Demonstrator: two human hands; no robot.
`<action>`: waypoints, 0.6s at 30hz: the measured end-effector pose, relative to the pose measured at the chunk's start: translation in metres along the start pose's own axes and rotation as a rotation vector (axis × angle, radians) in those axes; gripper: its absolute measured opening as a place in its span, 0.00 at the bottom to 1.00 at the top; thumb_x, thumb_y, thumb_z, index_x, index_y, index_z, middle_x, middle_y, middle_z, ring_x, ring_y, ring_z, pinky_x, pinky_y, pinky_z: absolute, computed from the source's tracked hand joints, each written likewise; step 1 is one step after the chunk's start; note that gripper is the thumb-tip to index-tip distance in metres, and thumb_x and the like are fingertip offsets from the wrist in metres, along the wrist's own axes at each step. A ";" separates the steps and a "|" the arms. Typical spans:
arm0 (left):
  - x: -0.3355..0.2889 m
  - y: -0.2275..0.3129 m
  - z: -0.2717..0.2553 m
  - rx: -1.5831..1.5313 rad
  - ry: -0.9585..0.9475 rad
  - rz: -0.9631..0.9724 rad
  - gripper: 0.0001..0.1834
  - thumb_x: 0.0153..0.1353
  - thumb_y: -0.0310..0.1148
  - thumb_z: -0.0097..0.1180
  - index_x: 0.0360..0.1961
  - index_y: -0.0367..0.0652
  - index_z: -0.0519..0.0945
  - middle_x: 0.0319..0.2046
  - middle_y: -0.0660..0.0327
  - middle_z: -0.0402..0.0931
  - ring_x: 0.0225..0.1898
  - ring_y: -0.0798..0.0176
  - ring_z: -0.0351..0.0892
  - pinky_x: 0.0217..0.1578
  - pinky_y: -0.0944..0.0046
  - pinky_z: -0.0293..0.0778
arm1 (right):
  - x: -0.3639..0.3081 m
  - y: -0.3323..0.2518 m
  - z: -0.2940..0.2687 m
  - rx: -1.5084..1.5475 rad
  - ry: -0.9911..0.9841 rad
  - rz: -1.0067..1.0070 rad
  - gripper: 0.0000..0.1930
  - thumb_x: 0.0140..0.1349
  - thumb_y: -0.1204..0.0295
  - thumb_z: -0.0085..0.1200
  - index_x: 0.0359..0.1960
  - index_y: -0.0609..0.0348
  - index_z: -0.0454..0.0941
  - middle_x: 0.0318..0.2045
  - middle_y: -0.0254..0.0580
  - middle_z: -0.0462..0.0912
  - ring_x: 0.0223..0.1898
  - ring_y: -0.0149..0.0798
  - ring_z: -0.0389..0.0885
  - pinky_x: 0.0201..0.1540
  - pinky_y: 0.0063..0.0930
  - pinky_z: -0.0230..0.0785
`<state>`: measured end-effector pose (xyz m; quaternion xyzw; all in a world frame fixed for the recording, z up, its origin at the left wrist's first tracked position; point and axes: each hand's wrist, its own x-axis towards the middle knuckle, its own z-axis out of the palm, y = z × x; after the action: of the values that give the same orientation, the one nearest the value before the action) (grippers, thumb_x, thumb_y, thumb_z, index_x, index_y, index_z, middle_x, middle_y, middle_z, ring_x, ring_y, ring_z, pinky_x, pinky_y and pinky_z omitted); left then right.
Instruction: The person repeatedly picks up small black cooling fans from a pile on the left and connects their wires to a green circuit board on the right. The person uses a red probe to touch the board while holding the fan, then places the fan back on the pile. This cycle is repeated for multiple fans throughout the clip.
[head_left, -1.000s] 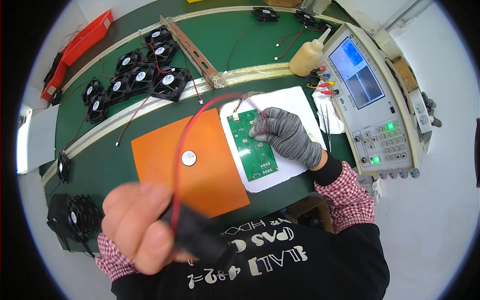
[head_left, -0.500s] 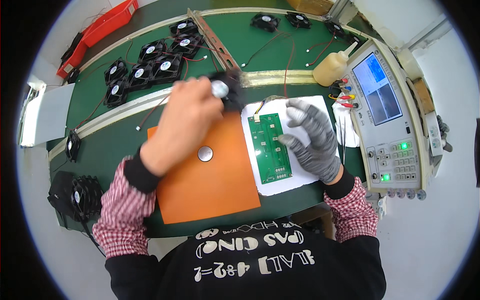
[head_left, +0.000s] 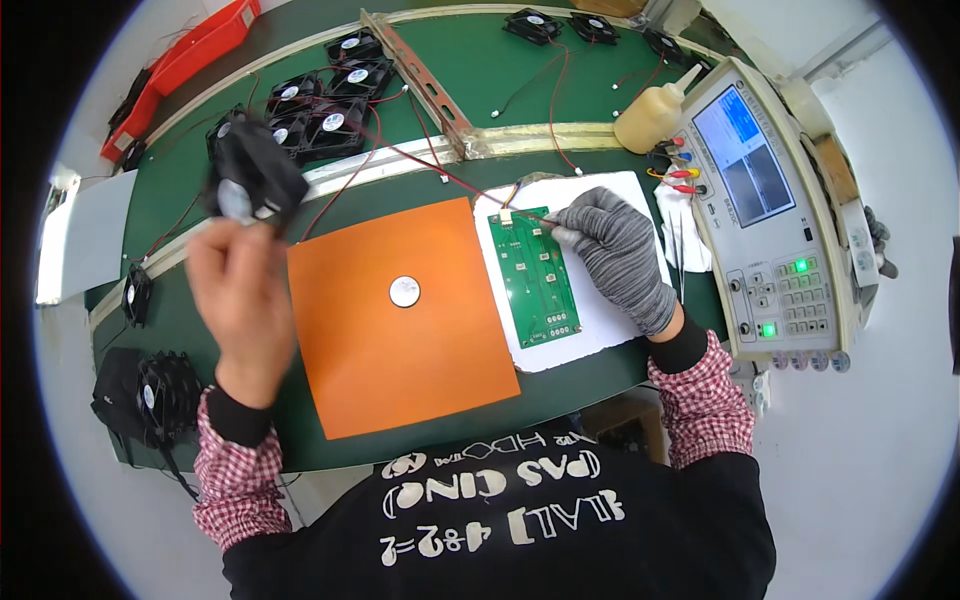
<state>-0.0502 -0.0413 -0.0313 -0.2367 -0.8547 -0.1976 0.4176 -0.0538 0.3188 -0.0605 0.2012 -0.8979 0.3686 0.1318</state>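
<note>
My left hand (head_left: 240, 290), bare and blurred by motion, grips a black cooling fan (head_left: 262, 170) with a pale round label, left of the orange mat. My right hand (head_left: 615, 245), in a grey striped glove, pinches the end of a thin red-and-black cable (head_left: 470, 187) that stretches across from the left. Its fingertips are over the upper edge of a green circuit board (head_left: 537, 275), and they hide the cable's tip. This board lies on a white sheet (head_left: 600, 350), with a small white connector (head_left: 506, 215) at its top left.
A round silver disc (head_left: 405, 291) rests on the orange mat (head_left: 420, 385). Several black fans (head_left: 333, 122) with trailing cables sit behind. At the right are a bench meter (head_left: 790, 220), a squeeze bottle (head_left: 650, 118) and tweezers (head_left: 680, 245). A metal rail (head_left: 420, 80) crosses the bench.
My left hand has carried the fan leftward, off the mat's top edge. My right fingers, spread before, have closed on the cable, which now stretches between the two sides.
</note>
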 end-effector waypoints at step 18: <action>-0.011 0.051 0.028 -0.432 -0.735 -0.051 0.55 0.31 0.39 0.80 0.64 0.40 0.67 0.57 0.53 0.69 0.59 0.46 0.65 0.60 0.51 0.60 | -0.005 0.004 0.014 0.159 -0.178 0.015 0.07 0.51 0.79 0.65 0.31 0.61 0.80 0.35 0.44 0.79 0.38 0.45 0.81 0.47 0.35 0.74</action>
<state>-0.0325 0.0120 -0.0487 -0.3522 -0.8913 -0.2849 0.0208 -0.0525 0.3132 -0.0745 0.2364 -0.8754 0.4204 0.0326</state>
